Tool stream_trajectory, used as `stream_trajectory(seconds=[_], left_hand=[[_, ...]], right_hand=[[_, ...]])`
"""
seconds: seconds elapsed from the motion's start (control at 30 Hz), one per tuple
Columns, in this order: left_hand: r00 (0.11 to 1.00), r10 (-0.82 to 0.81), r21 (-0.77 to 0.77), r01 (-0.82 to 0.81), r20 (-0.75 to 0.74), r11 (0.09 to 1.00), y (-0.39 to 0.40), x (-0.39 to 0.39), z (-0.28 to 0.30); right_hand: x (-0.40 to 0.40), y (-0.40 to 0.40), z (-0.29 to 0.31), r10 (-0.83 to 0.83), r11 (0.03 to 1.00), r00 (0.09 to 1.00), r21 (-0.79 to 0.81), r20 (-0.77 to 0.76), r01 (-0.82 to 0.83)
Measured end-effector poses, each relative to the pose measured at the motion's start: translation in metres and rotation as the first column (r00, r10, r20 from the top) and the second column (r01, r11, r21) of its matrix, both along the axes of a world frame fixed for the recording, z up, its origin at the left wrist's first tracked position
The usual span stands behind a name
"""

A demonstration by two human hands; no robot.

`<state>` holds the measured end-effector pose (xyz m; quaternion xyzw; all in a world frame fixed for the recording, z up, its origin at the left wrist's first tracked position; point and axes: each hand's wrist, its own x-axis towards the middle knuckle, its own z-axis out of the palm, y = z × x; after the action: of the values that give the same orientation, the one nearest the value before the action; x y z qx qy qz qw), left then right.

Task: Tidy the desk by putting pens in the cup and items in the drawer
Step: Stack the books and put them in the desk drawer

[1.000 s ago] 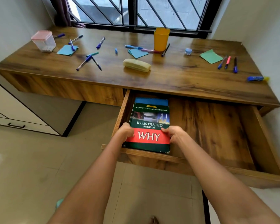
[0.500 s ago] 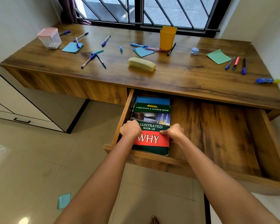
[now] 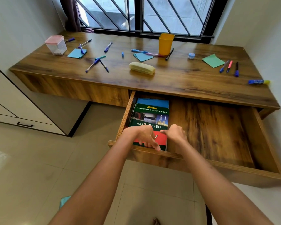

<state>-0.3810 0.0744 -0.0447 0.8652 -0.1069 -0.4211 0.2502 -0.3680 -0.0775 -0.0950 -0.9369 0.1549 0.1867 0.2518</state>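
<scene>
A green and red book [image 3: 150,116] lies flat at the left end of the open drawer [image 3: 209,127], on top of a blue book [image 3: 152,101]. My left hand [image 3: 144,137] hovers over the book's near edge with its fingers spread. My right hand [image 3: 175,133] is just beside it over the book's right corner, loosely curled and blurred, holding nothing. The yellow cup [image 3: 165,43] stands at the back of the desk [image 3: 185,78] by the window. Several pens [image 3: 96,63] lie scattered over the desk, with three more pens [image 3: 229,67] at the right.
On the desk are a cream case [image 3: 142,68], a clear box with a pink lid [image 3: 56,45], teal notes [image 3: 77,53], a green note [image 3: 213,60], a small blue jar [image 3: 191,55] and a blue marker [image 3: 258,81]. A white cabinet [image 3: 23,111] stands left. A teal note [image 3: 64,201] lies on the floor.
Both hands have let go of the green book's near edge and lifted off it, fingers spreading. The book stays put in the drawer. The camera moved closer.
</scene>
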Motion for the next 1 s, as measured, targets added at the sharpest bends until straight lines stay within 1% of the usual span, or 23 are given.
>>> stream_trajectory(seconds=[0.07,0.13,0.2,0.27,0.3,0.37,0.4,0.43,0.5,0.53,0.67,0.73,0.83,0.93,1.0], left_hand=[[0.995,-0.093,0.064,0.091,0.031,0.994,-0.006,-0.007,0.005],[0.973,-0.194,0.16,0.172,0.128,0.972,-0.013,-0.014,0.006],[0.938,-0.24,0.216,0.188,0.25,0.958,-0.018,-0.021,0.003],[0.898,-0.261,0.253,0.177,0.353,0.951,-0.02,-0.027,0.002],[0.875,-0.274,0.273,0.172,0.4,0.947,-0.02,-0.03,0.002],[0.841,-0.279,0.292,0.153,0.464,0.944,-0.021,-0.036,0.003],[0.831,-0.283,0.308,0.142,0.48,0.941,-0.023,-0.038,0.004],[0.823,-0.289,0.329,0.133,0.489,0.935,-0.025,-0.039,0.005],[0.805,-0.31,0.374,0.119,0.506,0.92,-0.028,-0.038,0.007],[0.791,-0.325,0.4,0.112,0.518,0.91,-0.03,-0.036,0.007],[0.715,-0.384,0.505,0.05,0.584,0.862,-0.034,-0.019,0.003],[0.689,-0.408,0.561,0.002,0.599,0.828,-0.036,-0.011,0.003],[0.681,-0.429,0.617,-0.042,0.594,0.786,-0.047,0.008,0.001],[0.657,-0.436,0.627,-0.072,0.615,0.776,-0.061,0.029,-0.004],[0.627,-0.42,0.602,-0.099,0.656,0.793,-0.067,0.045,-0.013]], right_hand=[[0.0,-0.009,0.013,0.02,0.996,0.999,0.086,-0.028,-0.017],[-0.003,-0.017,0.03,0.113,0.97,0.986,0.229,-0.124,-0.082],[-0.011,-0.025,0.046,0.242,0.927,0.948,0.337,-0.209,-0.162],[-0.02,-0.033,0.059,0.365,0.898,0.894,0.353,-0.262,-0.263],[-0.026,-0.036,0.063,0.418,0.89,0.86,0.321,-0.293,-0.323],[-0.036,-0.042,0.061,0.502,0.865,0.787,0.197,-0.359,-0.462],[-0.041,-0.045,0.057,0.512,0.854,0.776,0.118,-0.367,-0.507],[-0.047,-0.048,0.051,0.503,0.851,0.796,0.036,-0.337,-0.523],[-0.055,-0.056,0.042,0.454,0.876,0.872,-0.09,-0.186,-0.475],[-0.057,-0.059,0.038,0.44,0.881,0.891,-0.137,-0.11,-0.452],[-0.049,-0.063,0.032,0.472,0.823,0.878,-0.393,0.075,-0.409],[-0.044,-0.062,0.032,0.447,0.82,0.886,-0.451,0.124,-0.351],[-0.029,-0.068,0.028,0.402,0.814,0.902,-0.513,0.16,-0.271],[-0.009,-0.077,0.022,0.368,0.811,0.912,-0.542,0.183,-0.219],[0.009,-0.084,0.019,0.367,0.814,0.91,-0.54,0.195,-0.213]])
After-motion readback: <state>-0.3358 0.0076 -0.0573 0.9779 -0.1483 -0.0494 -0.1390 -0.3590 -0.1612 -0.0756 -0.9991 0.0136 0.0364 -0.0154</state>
